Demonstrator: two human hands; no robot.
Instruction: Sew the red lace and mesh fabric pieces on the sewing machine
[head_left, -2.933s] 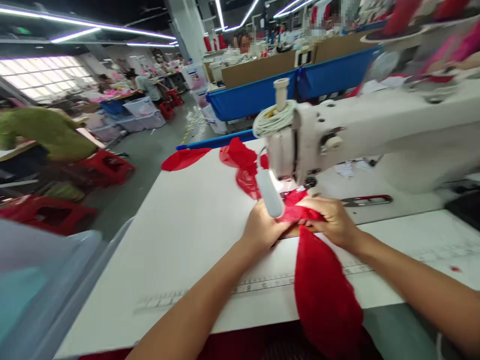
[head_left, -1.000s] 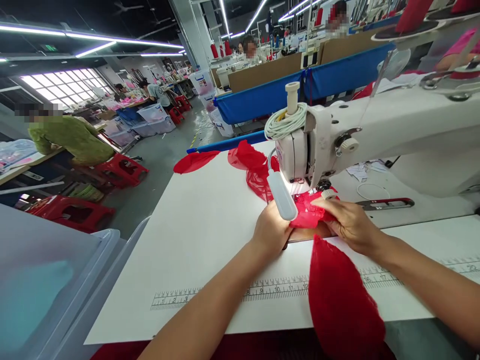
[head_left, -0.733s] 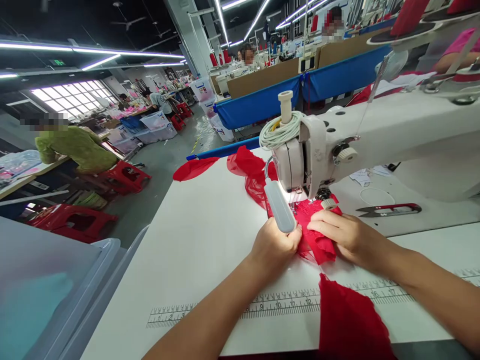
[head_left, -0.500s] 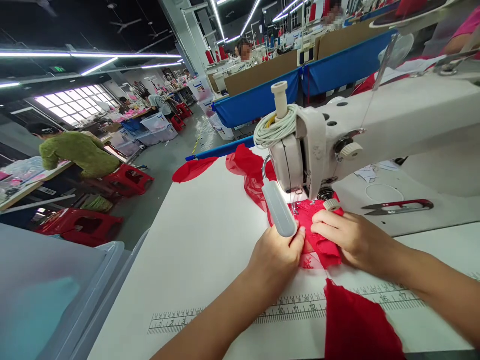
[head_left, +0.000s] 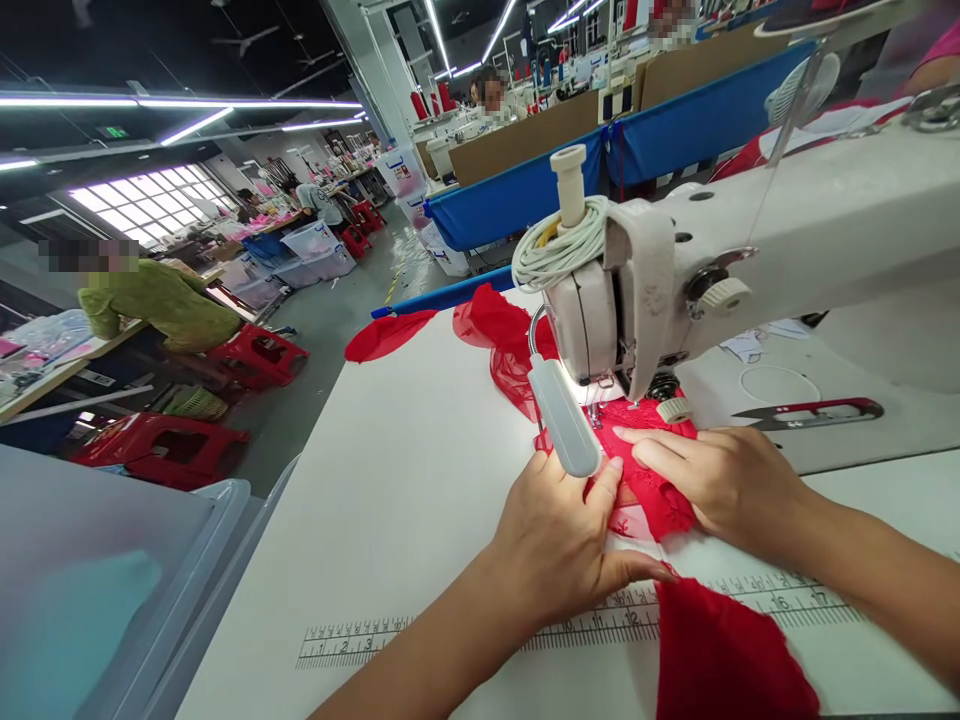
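Under the needle of the white sewing machine [head_left: 637, 300] lies red lace fabric [head_left: 649, 475], with sheer red mesh at its lower end. My left hand [head_left: 559, 535] rests at the fabric's left side, fingers spread. Its index finger presses on the lace, and its thumb reaches to the top corner of a separate solid red cloth piece [head_left: 727, 650]. Part of this hand is hidden by a grey lamp head [head_left: 564, 420]. My right hand [head_left: 720, 480] lies on the right side of the lace with index and middle fingers stretched toward the presser foot [head_left: 595, 414]; its other fingers are partly hidden.
Red-handled thread snips [head_left: 817, 412] lie on the machine bed at right. A printed ruler [head_left: 555, 635] runs along the table's front. Sheer red fabric [head_left: 495, 325] trails behind the lamp. Plastic bins [head_left: 202, 600] stand at left; a person in green [head_left: 161, 305] sits beyond.
My left thumb has swung out to the right, to the solid red cloth's corner. My right fingers have straightened on the lace. The view has shifted slightly.
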